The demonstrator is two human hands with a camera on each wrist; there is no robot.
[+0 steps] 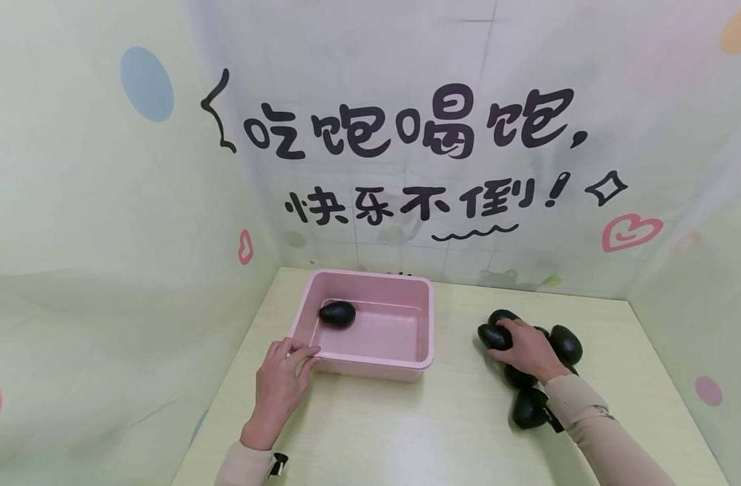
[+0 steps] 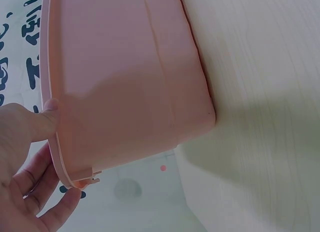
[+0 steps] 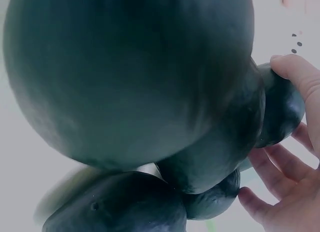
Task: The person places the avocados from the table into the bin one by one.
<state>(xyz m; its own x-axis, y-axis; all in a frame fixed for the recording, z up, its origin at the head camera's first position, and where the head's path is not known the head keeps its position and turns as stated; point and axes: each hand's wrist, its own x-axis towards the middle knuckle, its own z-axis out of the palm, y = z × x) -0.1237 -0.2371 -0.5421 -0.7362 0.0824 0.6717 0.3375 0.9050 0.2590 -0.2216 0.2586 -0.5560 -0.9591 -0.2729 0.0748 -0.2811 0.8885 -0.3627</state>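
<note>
My left hand [image 1: 282,378] pinches the rim of a pink plastic bin [image 1: 370,366] at its near left corner. In the left wrist view the thumb lies against the bin's outer wall [image 2: 125,92], with the fingers on the rim's other side. One dark avocado [image 1: 337,314] lies inside the bin, toward the left. My right hand [image 1: 528,351] grips another avocado [image 1: 494,337] at the left side of a pile. Its thumb and fingers curl round that avocado [image 3: 284,104] in the right wrist view. The palm and wrist partly hide the pile.
Several more dark avocados lie close about the right hand, one to its right [image 1: 567,345] and one nearer the front [image 1: 530,408]. The pale wooden table [image 1: 401,432] is bordered by a printed backdrop [image 1: 407,61] behind and at both sides.
</note>
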